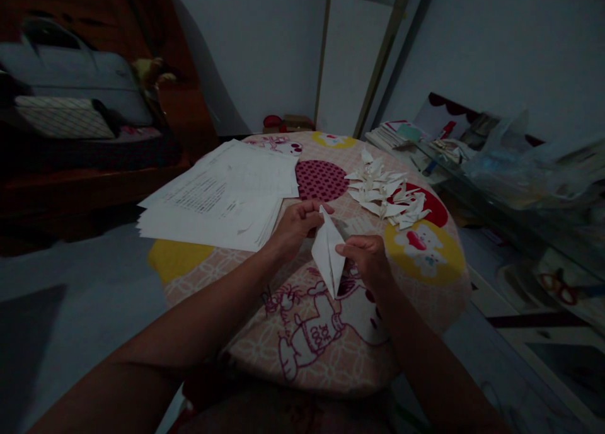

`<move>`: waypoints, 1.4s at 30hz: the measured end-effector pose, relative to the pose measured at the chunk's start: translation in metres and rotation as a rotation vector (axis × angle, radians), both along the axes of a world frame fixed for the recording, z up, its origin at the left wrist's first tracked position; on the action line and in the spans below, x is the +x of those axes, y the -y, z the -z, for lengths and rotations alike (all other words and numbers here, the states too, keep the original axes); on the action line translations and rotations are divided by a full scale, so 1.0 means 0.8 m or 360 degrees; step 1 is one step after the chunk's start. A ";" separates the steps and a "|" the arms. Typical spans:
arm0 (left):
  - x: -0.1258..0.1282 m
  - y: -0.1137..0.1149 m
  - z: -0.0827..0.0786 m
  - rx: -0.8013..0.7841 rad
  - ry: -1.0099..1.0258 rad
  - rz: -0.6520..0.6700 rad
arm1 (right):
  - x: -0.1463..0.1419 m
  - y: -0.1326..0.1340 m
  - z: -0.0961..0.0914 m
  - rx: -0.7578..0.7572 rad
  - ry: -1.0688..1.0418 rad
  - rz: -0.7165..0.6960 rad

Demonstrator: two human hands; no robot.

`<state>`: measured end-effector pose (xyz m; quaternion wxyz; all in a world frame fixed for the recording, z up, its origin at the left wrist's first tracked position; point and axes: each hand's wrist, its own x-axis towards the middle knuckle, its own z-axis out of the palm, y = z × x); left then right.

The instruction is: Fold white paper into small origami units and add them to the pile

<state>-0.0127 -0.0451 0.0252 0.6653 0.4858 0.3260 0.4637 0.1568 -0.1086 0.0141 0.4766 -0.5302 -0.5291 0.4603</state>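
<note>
A white sheet folded into a narrow diamond, a piece of folded paper [328, 251], is held between my two hands over the near half of the table. My left hand [302, 223] pinches it close to its upper tip. My right hand [367, 255] grips its right side, the thumb lying on the front face. A crease or slit runs down the middle of the diamond. Beyond my right hand lies a heap of folded paper cranes [385, 191]. Past my left hand, a stack of printed paper sheets [222, 198] spreads across the table's left side.
The round table wears a patterned cloth [312, 352] with cartoon figures. At right, a glass-topped cabinet [449, 163] bears papers and a plastic bag [515, 157]; scissors [558, 289] lie lower down. Bags, including a grey handbag [113, 81], rest on a wooden seat at left.
</note>
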 end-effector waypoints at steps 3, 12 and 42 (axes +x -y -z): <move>0.003 0.002 0.002 0.0008 -0.0030 -0.0028 | -0.002 -0.001 0.000 -0.0073 -0.0051 0.0050; 0.009 0.006 0.004 0.0108 -0.0300 -0.0130 | -0.002 -0.003 0.009 -0.0007 0.0036 -0.0057; -0.004 -0.007 0.004 0.0300 -0.0313 -0.0370 | 0.002 -0.005 0.011 -0.0324 -0.0193 -0.0160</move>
